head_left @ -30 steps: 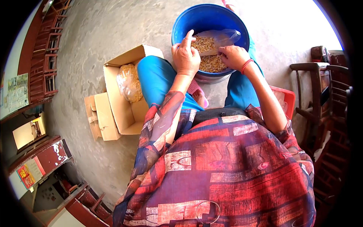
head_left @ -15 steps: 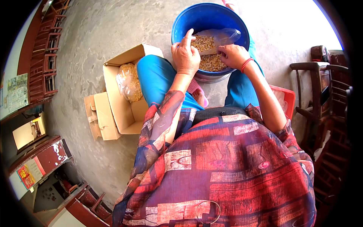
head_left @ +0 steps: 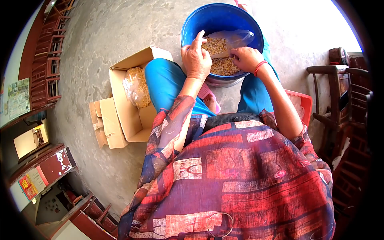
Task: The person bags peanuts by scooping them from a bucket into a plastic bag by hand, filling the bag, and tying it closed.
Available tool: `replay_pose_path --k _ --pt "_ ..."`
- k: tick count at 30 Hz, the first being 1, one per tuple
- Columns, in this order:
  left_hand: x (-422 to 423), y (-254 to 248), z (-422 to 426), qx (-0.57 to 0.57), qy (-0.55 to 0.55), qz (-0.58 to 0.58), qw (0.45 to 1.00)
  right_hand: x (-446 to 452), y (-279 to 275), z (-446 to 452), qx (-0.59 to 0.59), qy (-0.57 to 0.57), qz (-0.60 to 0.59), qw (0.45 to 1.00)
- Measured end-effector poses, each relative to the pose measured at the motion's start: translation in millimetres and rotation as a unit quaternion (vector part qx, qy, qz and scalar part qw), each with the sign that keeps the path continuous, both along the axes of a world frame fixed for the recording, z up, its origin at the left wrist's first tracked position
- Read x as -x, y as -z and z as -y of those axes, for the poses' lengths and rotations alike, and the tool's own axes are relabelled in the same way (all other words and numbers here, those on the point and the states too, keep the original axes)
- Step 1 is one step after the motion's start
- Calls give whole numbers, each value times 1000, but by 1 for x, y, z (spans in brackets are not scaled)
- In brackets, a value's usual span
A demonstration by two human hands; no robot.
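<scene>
A clear plastic bag point(head_left: 239, 39) partly filled with yellowish grain pieces point(head_left: 215, 46) lies inside a blue bin point(head_left: 200, 22). More loose pieces point(head_left: 225, 66) show at the near side of the bag, within the same bin. The right hand point(head_left: 246, 59) reaches in over the bin's near right side, its fingertips drawn together and pinching the bag's near edge. The left hand point(head_left: 196, 60) is placed over the bin's left rim, with the index finger extended and the other fingers bent; whether it grips the plastic cannot be told, as the back of the hand covers the contact. A red beaded bracelet point(head_left: 261, 68) encircles the right wrist.

The bin stands between the seated person's knees, clad in blue trousers point(head_left: 163, 76). A pink slipper point(head_left: 207, 93) appears on the floor point(head_left: 94, 60) below the bin. To the left, just beside the leg, an open cardboard box point(head_left: 125, 114) contains a second bag point(head_left: 141, 89) of yellow pieces. To the right, a red plastic container point(head_left: 306, 107) is partly hidden by the right forearm; beyond it stands a dark wooden chair point(head_left: 329, 71).
</scene>
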State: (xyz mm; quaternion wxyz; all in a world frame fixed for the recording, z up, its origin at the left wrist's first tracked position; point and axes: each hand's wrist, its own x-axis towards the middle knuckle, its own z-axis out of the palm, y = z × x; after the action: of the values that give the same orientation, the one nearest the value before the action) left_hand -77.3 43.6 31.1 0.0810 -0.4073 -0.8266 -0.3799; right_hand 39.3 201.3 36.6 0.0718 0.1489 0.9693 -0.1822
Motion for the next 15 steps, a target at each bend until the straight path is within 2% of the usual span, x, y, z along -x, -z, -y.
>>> replay_pose_path --k 15 --pt "0 0 1 0 2 4 1000 2 -2 0 -7 -12 46 999"
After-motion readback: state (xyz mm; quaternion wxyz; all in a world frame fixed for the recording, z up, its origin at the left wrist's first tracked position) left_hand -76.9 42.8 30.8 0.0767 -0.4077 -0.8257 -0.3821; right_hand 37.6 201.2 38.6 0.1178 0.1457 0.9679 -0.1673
